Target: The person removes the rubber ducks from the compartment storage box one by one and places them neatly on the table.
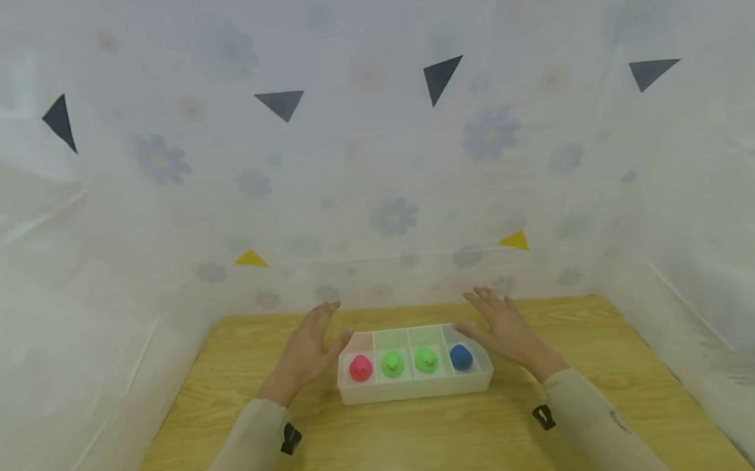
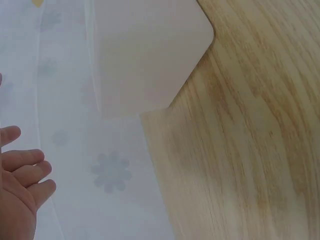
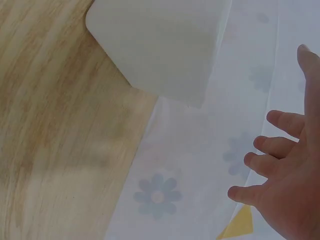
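Observation:
A white compartment box [image 1: 416,388] stands on the wooden table, with one small toy duck in each visible section. From left to right they are a pink duck [image 1: 361,368], a green duck [image 1: 392,364], another green duck [image 1: 426,360] and a blue duck [image 1: 461,357]. My left hand [image 1: 306,351] hovers at the box's left end, fingers extended and holding nothing. At the other end, my right hand [image 1: 508,332] is spread, its thumb overlapping the far right corner in the head view. Both wrist views show an end wall of the box [image 2: 145,55], apart from the fingers.
The wooden table [image 1: 386,439] is bordered by white flower-patterned sheeting [image 1: 349,159] at the back and sides. Dark triangles [image 1: 441,78] and yellow triangles [image 1: 515,241] mark the back sheet. A black wrist strap piece [image 1: 291,439] shows beneath the left sleeve.

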Motion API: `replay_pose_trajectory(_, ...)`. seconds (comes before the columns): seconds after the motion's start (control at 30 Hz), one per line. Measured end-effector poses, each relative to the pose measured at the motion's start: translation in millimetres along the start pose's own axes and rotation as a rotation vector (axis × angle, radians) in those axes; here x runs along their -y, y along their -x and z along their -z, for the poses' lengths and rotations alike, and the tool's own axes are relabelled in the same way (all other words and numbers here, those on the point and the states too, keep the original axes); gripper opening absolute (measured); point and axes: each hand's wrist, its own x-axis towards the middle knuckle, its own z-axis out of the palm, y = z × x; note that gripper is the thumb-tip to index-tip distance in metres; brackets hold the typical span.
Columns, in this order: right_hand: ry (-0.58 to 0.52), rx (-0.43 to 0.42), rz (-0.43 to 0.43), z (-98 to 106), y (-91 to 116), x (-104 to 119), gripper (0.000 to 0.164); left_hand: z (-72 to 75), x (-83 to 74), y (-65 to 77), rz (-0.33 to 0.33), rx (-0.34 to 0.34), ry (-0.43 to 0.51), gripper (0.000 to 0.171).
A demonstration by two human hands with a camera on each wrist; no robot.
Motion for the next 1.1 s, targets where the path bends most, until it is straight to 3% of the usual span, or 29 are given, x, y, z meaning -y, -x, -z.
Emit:
replay_pose_trajectory(0.13,-0.015,0.011,0.006,-2,6,-2,0.085,-4.0,2.5,4.7,-0.030,-0.061,0.018,0.063)
replay_pose_trajectory(0.3,-0.045,0.022,0.005,-10,12,-6,0.084,-11.0,4.5,6.9,-0.098,-0.194,0.007,0.042)
replay_pose_trajectory(0.4,-0.050,0.026,0.010,-15,16,-8,0.083,-16.1,5.5,9.1,-0.104,-0.217,0.018,0.032)
replay_pose_trajectory(0.67,-0.056,0.038,0.012,-30,31,-14,0.086,-25.1,-0.2,18.5,-0.003,-0.056,0.166,0.041)
replay_pose_trajectory(0.83,-0.060,0.065,0.015,-38,37,-16,0.090,-32.9,-1.0,21.3,-0.058,-0.046,0.149,0.038)
replay_pose_trajectory(1.1,-0.050,0.090,-0.003,-44,42,-20,0.097,-39.3,-1.1,24.4,-0.072,0.001,0.038,0.037)
